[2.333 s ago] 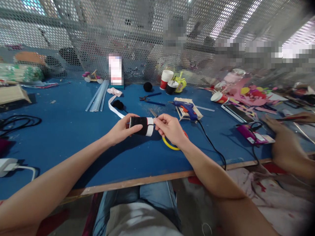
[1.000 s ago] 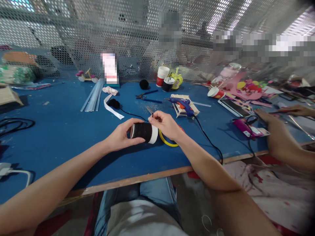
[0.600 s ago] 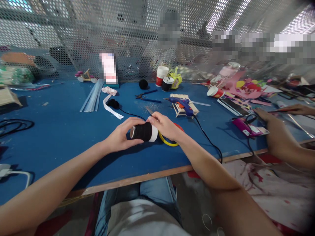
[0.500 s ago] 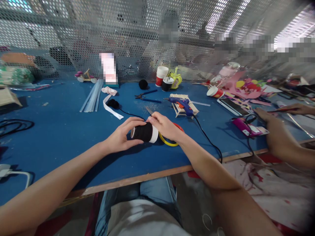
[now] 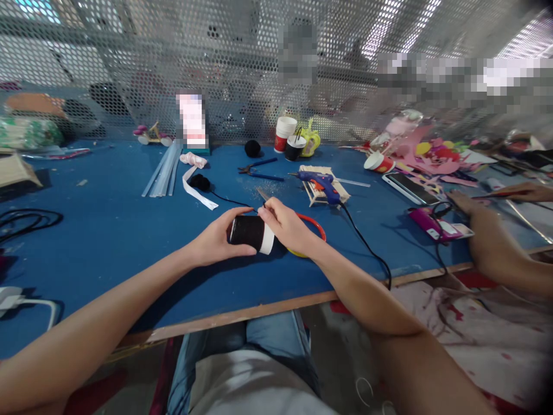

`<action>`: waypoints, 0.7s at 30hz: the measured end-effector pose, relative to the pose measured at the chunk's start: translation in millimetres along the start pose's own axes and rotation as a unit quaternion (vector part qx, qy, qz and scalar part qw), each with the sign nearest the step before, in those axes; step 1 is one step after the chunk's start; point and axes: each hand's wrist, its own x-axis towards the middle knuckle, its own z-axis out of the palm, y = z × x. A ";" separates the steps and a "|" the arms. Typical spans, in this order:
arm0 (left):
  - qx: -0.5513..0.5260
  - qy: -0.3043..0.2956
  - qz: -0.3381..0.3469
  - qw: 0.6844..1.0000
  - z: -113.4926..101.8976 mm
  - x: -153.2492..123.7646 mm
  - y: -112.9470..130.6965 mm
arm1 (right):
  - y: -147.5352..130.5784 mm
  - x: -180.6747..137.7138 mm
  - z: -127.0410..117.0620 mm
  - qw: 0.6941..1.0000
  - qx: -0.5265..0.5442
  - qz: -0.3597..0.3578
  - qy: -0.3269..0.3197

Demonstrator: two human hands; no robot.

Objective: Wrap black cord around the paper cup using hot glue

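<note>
My left hand [image 5: 216, 239] grips a paper cup [image 5: 252, 233] wrapped in black yarn, held on its side just above the blue table [image 5: 108, 230]. A white band shows at the cup's rim end. My right hand [image 5: 287, 226] is closed at that end, its fingertips pinching a thin black yarn strand [image 5: 228, 201]. The strand runs back to a black yarn ball [image 5: 200, 182]. Under my right wrist lie red-and-yellow scissor handles [image 5: 313, 225].
A blue glue gun [image 5: 322, 183] rests on a wooden stick frame, its black cord trailing to the table edge. Pliers [image 5: 257, 168], glue sticks [image 5: 164, 170], paper cups [image 5: 286, 129] and white ribbon lie behind. Another person's hand [image 5: 486, 239] works at the right near a phone [image 5: 408, 189].
My right hand has slid down over the cup's white end and now covers most of the scissor handles. The cup has tilted a little; the left hand keeps its grip.
</note>
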 end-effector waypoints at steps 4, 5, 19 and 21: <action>-0.057 0.002 -0.062 0.996 1.2 1.1 6.0 | -2.4 -0.9 1.9 1.000 -0.001 -0.011 0.010; -0.058 0.007 -0.058 0.997 1.4 1.0 6.5 | -2.4 -0.9 1.5 1.000 0.001 -0.014 0.013; 0.072 0.005 0.154 0.985 2.6 -4.1 6.5 | 12.4 12.4 -8.5 0.986 0.162 0.044 -0.019; 0.076 0.001 0.160 0.984 2.8 -4.4 7.7 | 12.8 13.4 -8.0 0.985 0.164 0.059 -0.017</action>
